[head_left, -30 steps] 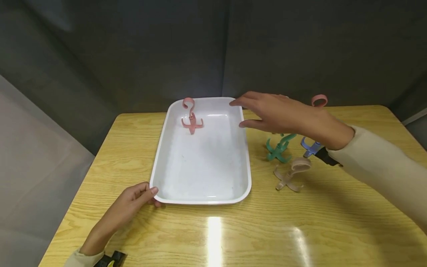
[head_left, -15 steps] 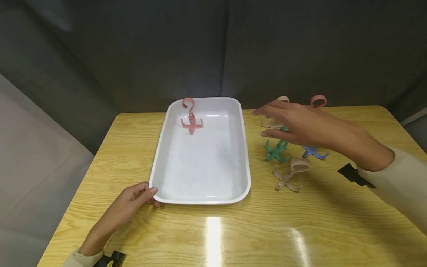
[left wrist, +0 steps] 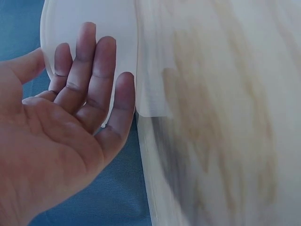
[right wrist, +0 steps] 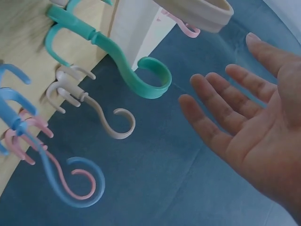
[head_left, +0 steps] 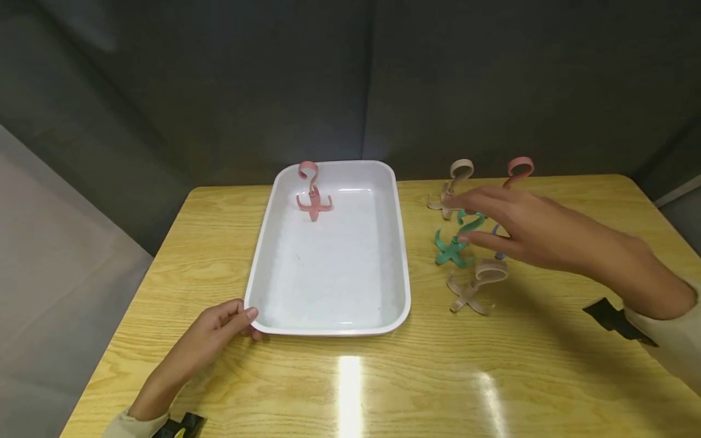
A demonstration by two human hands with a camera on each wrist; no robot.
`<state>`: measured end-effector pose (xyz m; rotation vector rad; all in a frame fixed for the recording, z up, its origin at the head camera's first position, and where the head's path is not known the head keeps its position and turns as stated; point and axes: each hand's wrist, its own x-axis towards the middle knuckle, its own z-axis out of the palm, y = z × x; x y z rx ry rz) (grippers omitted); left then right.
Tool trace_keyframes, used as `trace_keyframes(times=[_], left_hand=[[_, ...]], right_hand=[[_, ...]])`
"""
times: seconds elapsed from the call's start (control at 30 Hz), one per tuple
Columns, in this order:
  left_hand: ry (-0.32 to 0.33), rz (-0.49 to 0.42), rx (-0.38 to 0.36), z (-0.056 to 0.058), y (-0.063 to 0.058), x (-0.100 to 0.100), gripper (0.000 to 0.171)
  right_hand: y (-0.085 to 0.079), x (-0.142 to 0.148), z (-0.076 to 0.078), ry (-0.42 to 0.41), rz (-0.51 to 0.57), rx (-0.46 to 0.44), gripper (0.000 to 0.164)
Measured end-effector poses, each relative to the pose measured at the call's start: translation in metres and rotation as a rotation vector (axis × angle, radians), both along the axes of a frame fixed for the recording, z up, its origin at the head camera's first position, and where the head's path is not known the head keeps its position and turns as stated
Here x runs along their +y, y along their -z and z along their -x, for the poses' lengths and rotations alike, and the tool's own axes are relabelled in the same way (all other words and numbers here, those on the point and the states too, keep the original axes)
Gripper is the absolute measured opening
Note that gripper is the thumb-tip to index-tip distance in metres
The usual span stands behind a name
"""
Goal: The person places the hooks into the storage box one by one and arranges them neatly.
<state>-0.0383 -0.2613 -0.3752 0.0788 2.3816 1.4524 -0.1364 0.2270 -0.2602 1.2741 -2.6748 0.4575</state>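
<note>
My left hand (head_left: 210, 337) holds the near left corner of a white tray (head_left: 334, 274), thumb over the rim and fingers under it. A pink four-pronged hanging hook (head_left: 314, 204) stands inside at the far left. My right hand (head_left: 542, 234), fingers extended and holding nothing, hovers over more such hooks right of the tray. These are a green hook (head_left: 452, 250), a brown-beige hook (head_left: 468, 297) in front, a cream hook (head_left: 447, 199) behind, and a second pink hook (head_left: 511, 179). A blue hook (right wrist: 10, 115) is mostly hidden by the hand in the head view.
All stand on a wood-grain table (head_left: 306, 383). Dark curtains (head_left: 263, 85) hang close behind its back edge, and a lighter grey cloth (head_left: 49, 274) hangs at the left.
My right hand has drawn back from the tray's far right edge, rightward and nearer, uncovering the cream hook. My left hand and the pink hook in the tray have stayed put.
</note>
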Motion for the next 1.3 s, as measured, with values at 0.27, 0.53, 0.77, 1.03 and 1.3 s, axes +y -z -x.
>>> trace_keyframes(times=[0.27, 0.53, 0.77, 1.03, 1.3], left_hand=[[0.005, 0.006, 0.006, 0.000, 0.000, 0.000, 0.035], [0.001, 0.022, 0.013, 0.000, 0.000, 0.000, 0.034], [0.000, 0.016, 0.008, 0.000, -0.001, 0.000, 0.036], [0.000, 0.006, 0.006, -0.001, -0.001, 0.000, 0.036], [-0.002, -0.010, 0.006, -0.001, -0.001, 0.001, 0.036]], right_hand=[[0.014, 0.023, -0.016, 0.037, 0.012, -0.057, 0.055], [0.029, 0.038, -0.024, 0.062, 0.044, -0.057, 0.060], [0.039, 0.043, -0.028, 0.058, 0.059, -0.024, 0.058], [0.043, 0.045, -0.033, 0.062, 0.052, -0.007, 0.048], [0.043, 0.046, -0.039, 0.084, 0.079, -0.050, 0.040]])
